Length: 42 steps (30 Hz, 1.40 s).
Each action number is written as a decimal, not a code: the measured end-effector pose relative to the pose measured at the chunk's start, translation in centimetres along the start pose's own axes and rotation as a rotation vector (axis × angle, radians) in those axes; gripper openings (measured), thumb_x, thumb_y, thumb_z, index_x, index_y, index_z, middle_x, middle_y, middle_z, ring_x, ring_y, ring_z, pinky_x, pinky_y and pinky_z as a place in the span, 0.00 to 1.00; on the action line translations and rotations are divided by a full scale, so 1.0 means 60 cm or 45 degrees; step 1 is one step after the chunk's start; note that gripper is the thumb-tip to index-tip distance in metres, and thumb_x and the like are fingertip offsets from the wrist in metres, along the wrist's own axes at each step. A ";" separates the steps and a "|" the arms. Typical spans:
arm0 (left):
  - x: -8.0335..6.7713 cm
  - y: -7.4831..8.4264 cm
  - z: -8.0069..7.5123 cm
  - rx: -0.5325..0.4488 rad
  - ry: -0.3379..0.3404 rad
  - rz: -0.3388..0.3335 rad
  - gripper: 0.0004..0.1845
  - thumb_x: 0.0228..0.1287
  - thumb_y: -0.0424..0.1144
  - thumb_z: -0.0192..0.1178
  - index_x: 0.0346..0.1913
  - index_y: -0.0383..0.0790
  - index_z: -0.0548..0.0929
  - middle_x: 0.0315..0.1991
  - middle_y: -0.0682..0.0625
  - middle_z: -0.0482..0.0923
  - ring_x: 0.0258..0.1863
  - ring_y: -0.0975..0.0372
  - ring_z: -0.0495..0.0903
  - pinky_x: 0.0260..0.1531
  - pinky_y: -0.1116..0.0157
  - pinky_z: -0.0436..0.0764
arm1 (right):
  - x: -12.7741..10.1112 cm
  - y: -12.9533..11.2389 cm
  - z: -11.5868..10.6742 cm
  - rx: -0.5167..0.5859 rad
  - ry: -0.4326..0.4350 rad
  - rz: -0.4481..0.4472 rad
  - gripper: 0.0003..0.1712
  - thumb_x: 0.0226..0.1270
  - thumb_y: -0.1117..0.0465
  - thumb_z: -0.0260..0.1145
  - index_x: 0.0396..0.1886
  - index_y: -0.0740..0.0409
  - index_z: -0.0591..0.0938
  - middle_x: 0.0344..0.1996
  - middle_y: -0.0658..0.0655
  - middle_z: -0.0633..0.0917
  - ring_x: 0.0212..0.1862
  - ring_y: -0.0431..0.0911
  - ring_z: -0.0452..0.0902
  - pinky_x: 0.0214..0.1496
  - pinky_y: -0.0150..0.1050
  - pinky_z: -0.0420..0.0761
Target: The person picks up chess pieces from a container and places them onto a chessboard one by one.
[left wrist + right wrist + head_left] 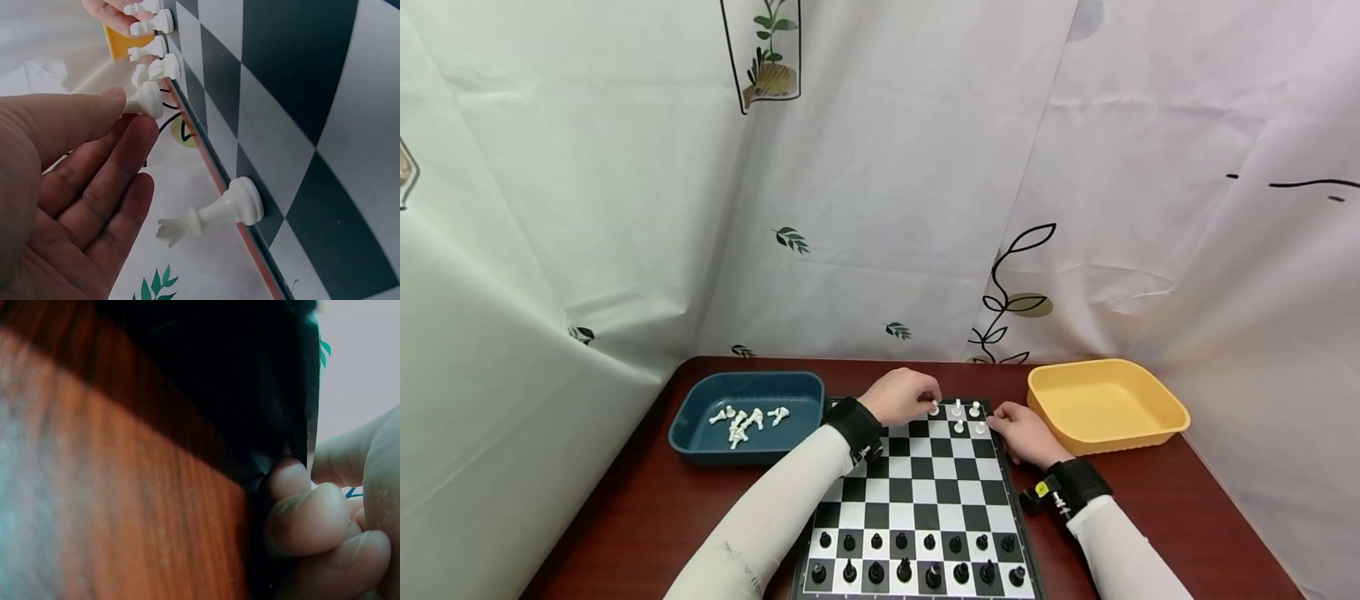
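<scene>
My left hand pinches a white chess piece by its top between thumb and fingers, at the far row of the chessboard. Its head is hidden, so I cannot tell which piece. In the left wrist view, a white queen with a notched crown stands nearby on the same row. Beyond the pinched piece are a white knight, a white rook and two white pawns. My right hand grips the board's far right edge, fingers curled against its side.
Black chess pieces fill the two near rows. A blue tray on the left holds several loose white pieces. On the right stands a yellow tray. White patterned cloth hangs behind the brown table.
</scene>
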<state>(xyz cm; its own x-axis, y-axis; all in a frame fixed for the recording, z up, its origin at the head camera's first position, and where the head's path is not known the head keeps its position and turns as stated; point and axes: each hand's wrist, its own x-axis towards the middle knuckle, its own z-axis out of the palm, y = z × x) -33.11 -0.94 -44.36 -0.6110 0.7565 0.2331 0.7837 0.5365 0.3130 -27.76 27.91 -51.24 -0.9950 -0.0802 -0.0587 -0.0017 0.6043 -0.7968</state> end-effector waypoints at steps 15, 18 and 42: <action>0.023 -0.004 0.011 0.017 -0.034 -0.043 0.06 0.77 0.33 0.72 0.50 0.45 0.95 0.44 0.55 0.92 0.41 0.66 0.86 0.47 0.67 0.83 | -0.001 -0.004 -0.002 0.002 0.010 0.011 0.11 0.85 0.58 0.63 0.42 0.61 0.80 0.17 0.54 0.77 0.13 0.46 0.71 0.18 0.41 0.73; 0.024 -0.003 0.013 0.017 -0.047 -0.048 0.05 0.77 0.34 0.72 0.50 0.45 0.94 0.44 0.55 0.92 0.41 0.65 0.86 0.47 0.66 0.82 | 0.000 -0.003 -0.001 0.000 0.016 0.012 0.11 0.85 0.58 0.64 0.42 0.61 0.80 0.17 0.54 0.77 0.13 0.46 0.71 0.18 0.40 0.73; 0.028 -0.003 0.016 -0.007 -0.090 -0.066 0.06 0.77 0.34 0.72 0.51 0.42 0.94 0.47 0.51 0.92 0.45 0.61 0.88 0.51 0.65 0.84 | -0.001 -0.006 0.000 -0.002 0.023 0.016 0.10 0.85 0.59 0.63 0.41 0.61 0.79 0.16 0.54 0.76 0.13 0.46 0.71 0.18 0.40 0.72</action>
<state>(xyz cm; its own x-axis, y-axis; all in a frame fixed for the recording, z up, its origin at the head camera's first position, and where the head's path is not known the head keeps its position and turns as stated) -34.17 0.57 -44.92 -0.6414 0.7522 0.1511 0.7502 0.5738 0.3284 -27.69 27.68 -50.94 -0.9966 -0.0585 -0.0577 0.0104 0.6061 -0.7953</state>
